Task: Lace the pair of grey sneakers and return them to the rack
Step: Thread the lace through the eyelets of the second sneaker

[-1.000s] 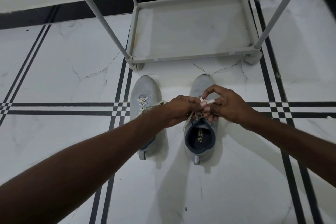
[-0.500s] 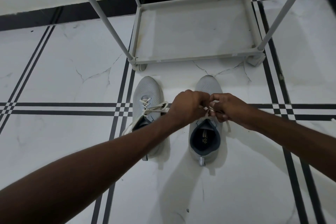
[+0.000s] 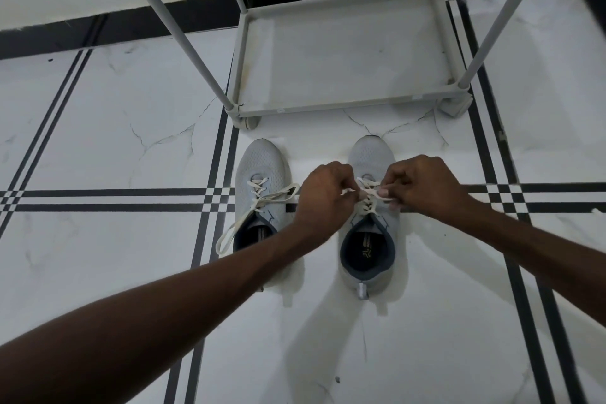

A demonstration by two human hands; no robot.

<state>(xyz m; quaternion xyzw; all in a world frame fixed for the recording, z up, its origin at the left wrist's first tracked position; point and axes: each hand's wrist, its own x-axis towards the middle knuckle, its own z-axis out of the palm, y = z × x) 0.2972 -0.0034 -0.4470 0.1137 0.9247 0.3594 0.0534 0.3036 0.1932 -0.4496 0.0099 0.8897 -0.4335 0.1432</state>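
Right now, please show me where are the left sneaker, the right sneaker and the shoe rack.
left sneaker (image 3: 262,161): head view, on its grey toe area.
right sneaker (image 3: 369,154): head view, on its grey toe, beyond the hands.
shoe rack (image 3: 347,105): head view, on the front rail of its bottom shelf.

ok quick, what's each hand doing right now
Left hand: closed, pinching the white lace of the right-side grey sneaker.
Right hand: closed, pinching the same lace's other end.

Dim, cool, even light leaves soft shadows of both arms on the glossy floor, while wide-angle distortion bends the rack poles and blurs the top-right corner.
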